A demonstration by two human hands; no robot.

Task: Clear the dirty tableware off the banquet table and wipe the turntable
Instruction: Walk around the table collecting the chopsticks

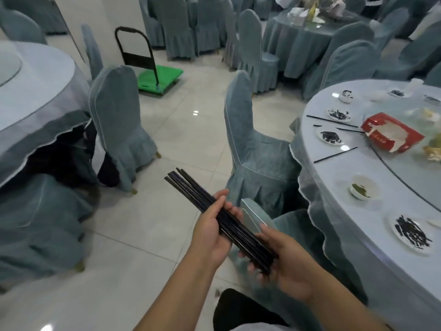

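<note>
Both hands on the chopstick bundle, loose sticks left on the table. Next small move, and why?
Probably free the right hand and reach for the nearest loose chopstick on the table edge. The left hand already grips the bundle of chopsticks mid-length, so it likely holds alone. More single chopsticks lie by the small plates beyond.
</note>
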